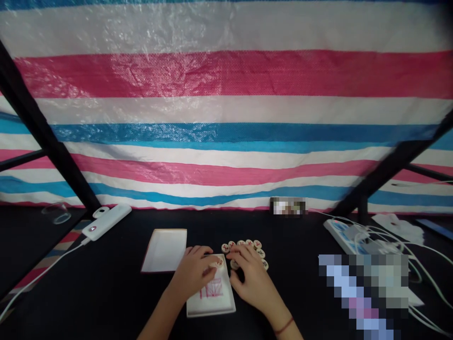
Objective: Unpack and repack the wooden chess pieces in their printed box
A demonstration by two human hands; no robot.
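Pinching a round xiangqi piece (218,263) between thumb and index finger, the left hand (194,267) hangs over the far part of a shallow white box (211,311) in the head view. Its gap is only as wide as the piece, whose character faces up; the other fingers reach past the box's left edge. Pink lines form a drawing (213,287) on the box's inside, just nearer the person than the held piece.

The right hand (249,274) is just beside the box's right edge, palm down, thumb and fingers loosely bent and apart. One piece (234,265) shows in the space beneath its fingers; whether they grip it cannot be told. Just beyond the fingertips lies a row of red-marked pieces (249,243), and dark-marked pieces (261,253) run down along the hand's right side, partly covered by it. A reddish band (284,326) circles the right wrist.

Left of the left hand, the box lid (164,250) lies with its white inside up on the black worktop (106,293). Farther off are a white power strip (341,236) on the right and a striped tarpaulin (226,73) behind.
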